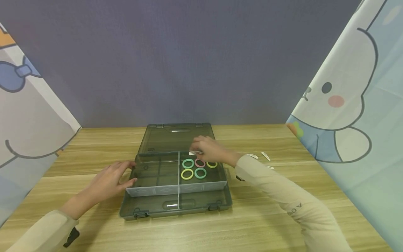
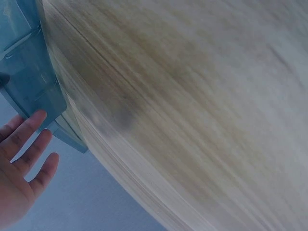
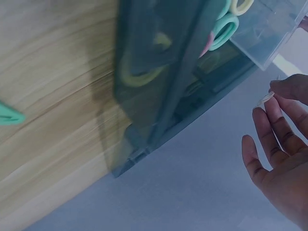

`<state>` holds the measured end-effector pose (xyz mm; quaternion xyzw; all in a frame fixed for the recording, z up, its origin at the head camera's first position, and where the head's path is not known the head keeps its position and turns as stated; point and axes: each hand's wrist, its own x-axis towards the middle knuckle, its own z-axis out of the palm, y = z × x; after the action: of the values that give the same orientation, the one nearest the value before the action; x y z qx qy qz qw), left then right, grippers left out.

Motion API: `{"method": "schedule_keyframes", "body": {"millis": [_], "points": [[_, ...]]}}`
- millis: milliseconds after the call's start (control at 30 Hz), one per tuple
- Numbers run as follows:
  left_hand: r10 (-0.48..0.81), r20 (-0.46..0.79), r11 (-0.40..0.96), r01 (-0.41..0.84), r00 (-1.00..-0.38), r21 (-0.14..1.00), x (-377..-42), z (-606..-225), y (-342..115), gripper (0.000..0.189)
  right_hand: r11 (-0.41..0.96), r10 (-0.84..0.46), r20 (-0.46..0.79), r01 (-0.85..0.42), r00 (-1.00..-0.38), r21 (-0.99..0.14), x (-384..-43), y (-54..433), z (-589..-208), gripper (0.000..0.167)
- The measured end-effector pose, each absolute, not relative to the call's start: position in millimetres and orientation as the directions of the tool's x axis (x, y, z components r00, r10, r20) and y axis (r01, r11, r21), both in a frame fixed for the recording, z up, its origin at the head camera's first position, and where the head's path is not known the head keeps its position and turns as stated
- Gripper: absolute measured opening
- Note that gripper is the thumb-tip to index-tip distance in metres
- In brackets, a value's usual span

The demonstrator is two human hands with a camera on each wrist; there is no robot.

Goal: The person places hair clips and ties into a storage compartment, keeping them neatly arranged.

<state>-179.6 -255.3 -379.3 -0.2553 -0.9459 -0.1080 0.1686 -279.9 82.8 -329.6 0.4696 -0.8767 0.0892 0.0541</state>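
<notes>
Right hand [image 1: 206,148] hides parts of the pink and right-hand yellow hair ties; its fingers pinch a small white hair clip [image 1: 196,153] over the far side of the box's right compartment. Right sleeve [image 1: 277,187] partly covers loose clips [image 1: 266,156] on the desk [image 1: 267,220]. Green piece [image 3: 9,115] cut off, can't make it out. Organizer box [image 1: 163,212]: right compartment holds five hair ties [image 1: 181,174]. Left hand [image 1: 108,180], fingers extended and relaxed, touches its left wall.

You get soft, even light on the translucent dark-grey plastic compartment box [image 1: 154,201], with glare streaks across it and a blurred shadow on the yellowish wood-grain tabletop [image 2: 173,120] beside it, while both wrist views look bluish and hazy.
</notes>
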Motion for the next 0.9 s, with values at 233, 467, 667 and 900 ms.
{"method": "schedule_keyframes", "body": {"millis": [233,467,667,900], "points": [[0.452,0.373,0.845,0.523,-0.810,0.113,-181,-380,-256,0.046,0.520,-0.833,0.156,-0.848,-0.530,-0.101,-278,62,-329,0.020],[0.446,0.367,0.850,0.515,-0.816,0.112,-180,-380,-256,0.046,0.514,-0.851,0.089,-0.855,-0.518,-0.067,-275,39,-328,0.022],[0.442,0.360,0.854,0.508,-0.822,0.111,-180,-380,-255,0.045,0.483,-0.873,0.053,-0.874,-0.486,-0.049,-274,17,-326,0.023],[0.430,0.357,0.866,0.491,-0.829,0.098,-180,-380,-255,0.046,0.461,-0.887,0.008,-0.885,-0.462,-0.060,-276,-5,-328,0.026]]}}
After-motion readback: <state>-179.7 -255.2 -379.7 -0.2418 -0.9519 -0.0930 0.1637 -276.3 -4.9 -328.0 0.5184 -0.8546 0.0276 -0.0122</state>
